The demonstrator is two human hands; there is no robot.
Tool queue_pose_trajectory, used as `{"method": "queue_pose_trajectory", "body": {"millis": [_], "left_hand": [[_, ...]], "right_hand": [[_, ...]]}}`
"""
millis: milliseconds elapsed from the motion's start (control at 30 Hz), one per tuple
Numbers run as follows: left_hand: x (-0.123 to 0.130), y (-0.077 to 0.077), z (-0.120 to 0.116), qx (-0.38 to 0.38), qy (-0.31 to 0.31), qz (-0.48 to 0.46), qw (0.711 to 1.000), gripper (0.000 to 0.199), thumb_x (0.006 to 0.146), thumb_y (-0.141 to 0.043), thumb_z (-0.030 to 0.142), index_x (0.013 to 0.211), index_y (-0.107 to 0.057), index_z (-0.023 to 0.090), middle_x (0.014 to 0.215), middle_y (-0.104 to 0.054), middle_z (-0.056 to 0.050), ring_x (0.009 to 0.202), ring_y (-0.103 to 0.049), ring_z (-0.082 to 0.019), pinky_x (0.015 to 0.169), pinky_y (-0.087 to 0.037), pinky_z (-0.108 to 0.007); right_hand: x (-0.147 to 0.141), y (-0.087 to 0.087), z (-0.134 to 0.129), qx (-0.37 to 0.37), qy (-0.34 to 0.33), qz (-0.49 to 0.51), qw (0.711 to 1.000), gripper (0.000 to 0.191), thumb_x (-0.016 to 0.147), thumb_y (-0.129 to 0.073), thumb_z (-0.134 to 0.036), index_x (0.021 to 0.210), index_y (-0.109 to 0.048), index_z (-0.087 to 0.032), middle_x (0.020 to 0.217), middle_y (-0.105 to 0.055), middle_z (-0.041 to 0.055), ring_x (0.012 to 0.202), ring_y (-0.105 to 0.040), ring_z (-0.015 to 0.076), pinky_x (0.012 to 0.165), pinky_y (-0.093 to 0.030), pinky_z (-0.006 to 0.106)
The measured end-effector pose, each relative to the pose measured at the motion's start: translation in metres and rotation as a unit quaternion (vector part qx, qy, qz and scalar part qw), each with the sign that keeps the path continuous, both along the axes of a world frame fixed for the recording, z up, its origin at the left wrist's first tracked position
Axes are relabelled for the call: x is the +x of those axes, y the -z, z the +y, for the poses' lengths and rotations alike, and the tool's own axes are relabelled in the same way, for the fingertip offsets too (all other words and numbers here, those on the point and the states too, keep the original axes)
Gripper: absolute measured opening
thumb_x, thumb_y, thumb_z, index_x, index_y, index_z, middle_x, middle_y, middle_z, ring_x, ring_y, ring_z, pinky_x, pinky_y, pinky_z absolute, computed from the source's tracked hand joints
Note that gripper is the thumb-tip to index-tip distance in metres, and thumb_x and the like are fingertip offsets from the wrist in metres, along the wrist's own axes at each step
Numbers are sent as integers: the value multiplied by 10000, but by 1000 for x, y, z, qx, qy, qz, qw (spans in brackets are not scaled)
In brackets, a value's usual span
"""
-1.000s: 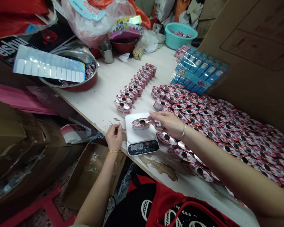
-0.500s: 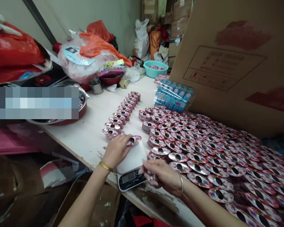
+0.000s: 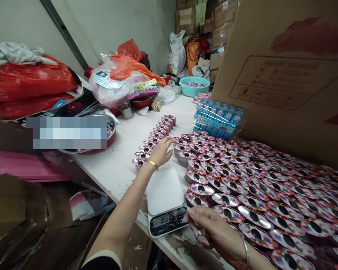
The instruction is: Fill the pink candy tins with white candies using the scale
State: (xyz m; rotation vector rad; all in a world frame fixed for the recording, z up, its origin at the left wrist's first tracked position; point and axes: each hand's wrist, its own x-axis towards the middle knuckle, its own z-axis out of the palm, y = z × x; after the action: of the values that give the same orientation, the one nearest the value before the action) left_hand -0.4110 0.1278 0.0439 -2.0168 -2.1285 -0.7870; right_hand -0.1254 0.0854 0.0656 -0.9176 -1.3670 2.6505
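Cramped packing storeroom, stacked cardboard cartons [image 3: 224, 33], plastic sacks [image 3: 177, 54], digital scale [image 3: 163, 191]

One left hand [image 3: 163, 152], one right hand [image 3: 211, 232], one digital scale [image 3: 165, 198], one teal basin [image 3: 193, 87] and one steel cup [image 3: 126, 111] are showing, with dozens of oval tins [image 3: 228, 214] crowding the table [image 3: 112, 168].

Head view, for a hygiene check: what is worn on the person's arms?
The left hand and right hand are ungloved. A gold bangle circles the left wrist, a silver bangle the right; a black, white-edged sleeve covers the left upper arm.

Scale display [image 3: 161, 221] reads 869; other print too small to read.
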Motion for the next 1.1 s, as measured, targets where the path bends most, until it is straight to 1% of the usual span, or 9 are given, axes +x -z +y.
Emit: {"method": "queue_pose_trajectory", "body": {"millis": [133, 267, 367, 433, 633, 700, 767, 900, 1100], "left_hand": [[-26, -1, -84, 24, -77, 32, 996, 266, 753, -616, 250, 1016, -591, 217, 1181, -571, -90, 1145, -498, -255, 998, -388, -434], [-44, 21, -136, -48, -133, 125, 982, 253, 743, -669, 347, 971, -631, 243, 1296, -526, -109, 1205, -452, -329, 970, -362, -519], [-43, 33, -141, -75, -135, 158, 975, 147, 800, -611, 250, 941, -651, 250, 1360, -498, -105, 1263, -421, -331, 975, -353, -534], [-39, 29, -138, -67, -133, 163, 975, 109, 823, -581, 215, 890, -660, 248, 1357, -505, -98, 1281, -411, -326, 988, -345, -541], [-1, -22, -133, -47, -51, 101, 992, 114, 880, -529, 275, 920, -626, 230, 1087, -600, -89, 978, -573, -234, 845, -456, -387], [20, -30, -130, -59, -21, 74, 995, 133, 890, -525, 329, 915, -594, 219, 980, -604, -74, 905, -580, -217, 772, -463, -341], [41, -28, -125, -71, -10, 51, 996, 165, 887, -535, 375, 919, -557, 215, 911, -605, -56, 863, -586, -209, 727, -455, -320], [66, -7, -119, -83, -25, 14, 996, 249, 883, -537, 441, 991, -514, 217, 908, -626, -51, 838, -610, -207, 710, -454, -317], [56, 5, -135, -50, -15, -61, 997, 593, 807, -628, 506, 1278, -424, 209, 1152, -609, -101, 1054, -593, -238, 891, -482, -369]], "right_hand": [[0, 2, 0, -16, -3, -20, 1000, 498, 723, -695, -613, 802, -612, -129, 529, -408, -64, 384, -267, 19, 391, -97, 202], [-7, 2, -10, -29, -16, -27, 999, 504, 688, -722, -613, 785, -617, -129, 530, -425, -56, 392, -282, 26, 392, -100, 206], [-12, 1, -17, -34, -29, -13, 999, 501, 691, -723, -605, 784, -625, -123, 531, -406, -62, 398, -278, 22, 396, -114, 202], [-12, 0, -18, -34, -30, -6, 999, 495, 696, -725, -594, 800, -627, -120, 536, -417, -62, 400, -289, 22, 397, -114, 201], [-2, 0, -11, -30, 0, -39, 999, 461, 636, -806, -508, 796, -575, -143, 537, -436, -79, 405, -276, 12, 404, -106, 194], [0, 0, -10, -32, -1, -50, 998, 469, 606, -828, -491, 790, -571, -145, 530, -426, -85, 406, -284, 12, 404, -115, 192], [3, 0, -11, -32, -3, -57, 998, 464, 594, -838, -476, 786, -576, -144, 533, -422, -84, 409, -299, 14, 403, -122, 190], [9, 0, -12, -33, 5, -56, 998, 420, 659, -797, -483, 797, -594, -142, 554, -431, -69, 421, -317, 18, 408, -92, 189], [15, 4, -6, -25, 14, -17, 999, 381, 746, -728, -489, 859, -631, -139, 611, -499, -43, 411, -301, 17, 395, -97, 197]]}}
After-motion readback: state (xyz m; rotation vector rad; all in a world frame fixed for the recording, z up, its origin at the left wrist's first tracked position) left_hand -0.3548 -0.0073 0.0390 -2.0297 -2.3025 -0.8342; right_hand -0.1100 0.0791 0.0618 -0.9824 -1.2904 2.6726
